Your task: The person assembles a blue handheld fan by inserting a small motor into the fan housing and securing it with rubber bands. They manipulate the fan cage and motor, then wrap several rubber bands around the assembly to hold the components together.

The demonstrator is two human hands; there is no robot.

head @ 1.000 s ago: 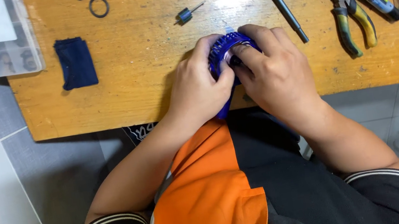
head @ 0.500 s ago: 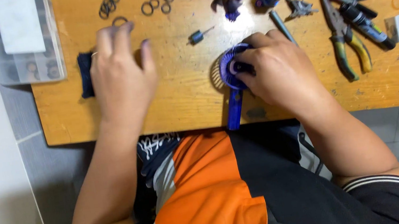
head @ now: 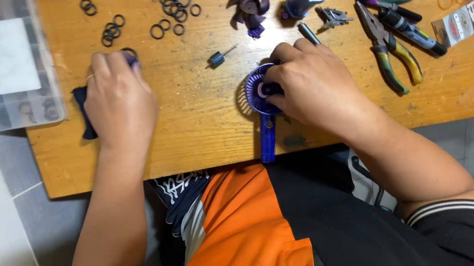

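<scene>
Blue handheld fan (head: pixel 262 104) is held down at frame centre on the wooden table (head: pixel 197 127), handle overhanging the near edge; right hand (head: pixel 312 85) is clamped on its round head. Left hand (head: pixel 119 101) is laid flat, fingers together, on a dark blue cloth (head: pixel 83 114) at left. Black O-rings (head: pixel 176 2) are scattered above; a loose fan blade (head: pixel 251 12) is seen top centre, pliers (head: pixel 387 50) at right.
</scene>
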